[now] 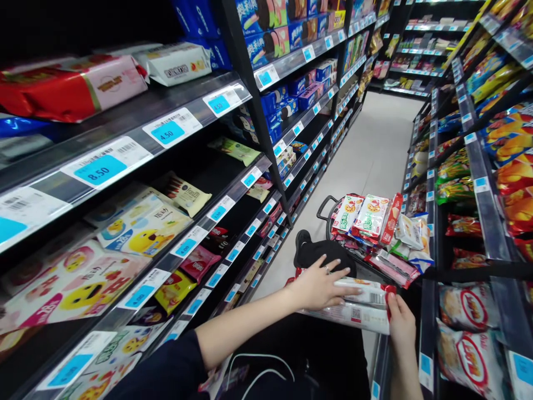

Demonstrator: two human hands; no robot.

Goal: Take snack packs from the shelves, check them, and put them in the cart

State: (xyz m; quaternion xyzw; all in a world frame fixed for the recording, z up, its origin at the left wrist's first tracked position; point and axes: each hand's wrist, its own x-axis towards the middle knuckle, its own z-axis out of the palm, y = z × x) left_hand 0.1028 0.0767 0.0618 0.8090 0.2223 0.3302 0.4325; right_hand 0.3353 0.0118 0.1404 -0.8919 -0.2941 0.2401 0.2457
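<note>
Long white snack packets with red ends [362, 318] lie side by side across my lap, a barcode and a square code facing up. My left hand [322, 284], with a ring on one finger, rests flat on top of them, fingers spread. At their right end, my right hand [400, 315] grips the red edge between thumb and fingers. Just beyond my knee stands a black basket [320, 210], heaped with cookie packs [372, 216] in white and red and other bagged snacks [410, 232].
Shelves with price tags [100, 168] rise close on my left, holding biscuit packs [112, 83] and blue cookie boxes [260, 53]. A rack of bagged snacks [468, 305] stands close on my right. The pale floor [385, 130] runs ahead between them. A white cable [266, 355] lies over my lap.
</note>
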